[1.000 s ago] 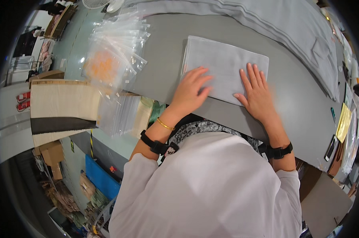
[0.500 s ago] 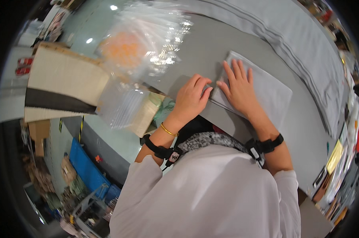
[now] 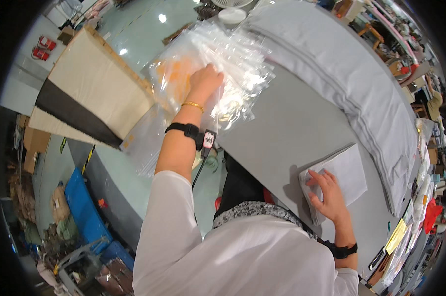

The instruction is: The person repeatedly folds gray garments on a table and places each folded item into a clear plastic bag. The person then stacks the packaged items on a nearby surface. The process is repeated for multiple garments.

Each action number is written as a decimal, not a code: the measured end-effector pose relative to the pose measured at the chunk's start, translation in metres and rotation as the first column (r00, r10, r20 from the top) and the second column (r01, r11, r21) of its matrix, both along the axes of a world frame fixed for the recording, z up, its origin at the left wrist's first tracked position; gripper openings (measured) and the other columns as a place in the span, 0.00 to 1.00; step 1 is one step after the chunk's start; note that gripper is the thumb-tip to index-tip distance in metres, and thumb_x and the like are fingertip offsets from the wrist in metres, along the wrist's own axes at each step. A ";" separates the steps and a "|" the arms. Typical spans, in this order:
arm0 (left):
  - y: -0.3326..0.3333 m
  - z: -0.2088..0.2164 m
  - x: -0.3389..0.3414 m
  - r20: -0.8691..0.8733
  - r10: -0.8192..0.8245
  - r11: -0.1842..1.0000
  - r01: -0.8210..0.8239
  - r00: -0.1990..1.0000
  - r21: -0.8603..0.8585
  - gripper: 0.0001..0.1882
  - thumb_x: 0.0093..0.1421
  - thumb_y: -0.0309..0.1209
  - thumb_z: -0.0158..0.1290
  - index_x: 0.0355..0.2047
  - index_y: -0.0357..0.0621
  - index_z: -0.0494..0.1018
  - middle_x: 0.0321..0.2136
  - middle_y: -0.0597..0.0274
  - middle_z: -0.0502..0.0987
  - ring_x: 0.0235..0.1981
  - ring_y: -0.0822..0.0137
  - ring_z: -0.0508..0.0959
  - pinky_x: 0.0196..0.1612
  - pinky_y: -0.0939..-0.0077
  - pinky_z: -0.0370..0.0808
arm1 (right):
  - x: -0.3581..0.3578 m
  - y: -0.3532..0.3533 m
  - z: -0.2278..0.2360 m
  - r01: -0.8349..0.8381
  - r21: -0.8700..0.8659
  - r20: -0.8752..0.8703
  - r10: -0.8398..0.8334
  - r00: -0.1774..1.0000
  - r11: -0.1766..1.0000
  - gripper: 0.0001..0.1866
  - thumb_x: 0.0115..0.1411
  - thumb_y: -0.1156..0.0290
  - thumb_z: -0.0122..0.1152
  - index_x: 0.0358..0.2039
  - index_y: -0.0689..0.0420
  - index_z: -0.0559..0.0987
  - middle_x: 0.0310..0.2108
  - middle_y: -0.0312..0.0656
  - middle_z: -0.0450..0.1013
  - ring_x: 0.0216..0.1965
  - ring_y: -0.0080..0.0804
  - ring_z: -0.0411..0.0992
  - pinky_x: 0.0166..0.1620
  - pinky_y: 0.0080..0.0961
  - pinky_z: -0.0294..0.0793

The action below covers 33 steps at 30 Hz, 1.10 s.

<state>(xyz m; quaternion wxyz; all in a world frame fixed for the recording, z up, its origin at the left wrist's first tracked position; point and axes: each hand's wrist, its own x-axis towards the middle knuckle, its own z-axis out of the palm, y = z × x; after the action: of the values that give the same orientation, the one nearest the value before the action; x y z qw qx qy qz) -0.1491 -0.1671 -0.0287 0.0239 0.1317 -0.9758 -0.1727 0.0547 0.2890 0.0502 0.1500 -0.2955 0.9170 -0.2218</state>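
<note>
Out over a fanned pile of clear plastic bags [image 3: 252, 64], my left hand [image 3: 206, 81] has its fingers curled together on one bag, whose clear film hangs below the wrist. The fingertips themselves are hidden. A folded light grey cloth [image 3: 349, 172] lies on the grey table, near its front edge. My right hand [image 3: 329, 195] rests at the near left side of this cloth, fingers bent and spread apart, gripping nothing.
Long layers of grey fabric [image 3: 331, 59] run along the table's far side. Left of the bags stands a cream board with a dark stripe [image 3: 99, 84]. More clear bags [image 3: 146, 143] hang at the table's left edge. A yellow sheet [image 3: 395, 239] and other flat items lie at right.
My left hand has gone from beside the cloth, up and left, onto the bags. My right hand and the folded cloth now appear lower and further right, the cloth turned.
</note>
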 end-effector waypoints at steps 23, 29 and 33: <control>0.206 0.078 0.237 -0.410 -0.694 0.462 0.803 0.592 0.376 0.06 0.63 0.30 0.59 0.38 0.43 0.80 0.33 0.60 0.78 0.35 0.56 0.79 0.36 0.65 0.76 | 0.053 -0.007 0.022 -0.111 -0.228 -0.431 0.002 0.902 0.967 0.09 0.58 0.65 0.68 0.35 0.53 0.79 0.23 0.39 0.78 0.24 0.41 0.77 0.26 0.36 0.73; 0.168 0.094 0.247 -0.351 -0.619 0.731 0.678 0.703 0.069 0.08 0.62 0.34 0.60 0.38 0.45 0.82 0.36 0.63 0.80 0.43 0.56 0.80 0.44 0.62 0.77 | 0.098 0.080 0.011 0.199 -0.238 -0.147 -0.238 0.960 0.951 0.11 0.57 0.64 0.71 0.26 0.55 0.78 0.21 0.41 0.75 0.23 0.45 0.74 0.26 0.39 0.71; 0.165 0.114 0.249 -0.447 -0.691 0.694 0.694 0.569 -0.189 0.12 0.58 0.36 0.64 0.41 0.47 0.82 0.50 0.61 0.81 0.59 0.53 0.74 0.65 0.49 0.68 | 0.123 0.106 0.010 0.254 -0.382 -0.169 -0.338 0.926 0.888 0.10 0.55 0.66 0.72 0.25 0.54 0.78 0.21 0.40 0.74 0.22 0.44 0.73 0.26 0.39 0.69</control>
<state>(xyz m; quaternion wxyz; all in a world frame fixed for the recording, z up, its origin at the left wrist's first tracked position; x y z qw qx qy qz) 0.1004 -0.0025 0.0852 0.1975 -0.3080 -0.9091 -0.1990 0.1778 0.3948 0.0604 -0.0488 -0.1970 0.9076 -0.3676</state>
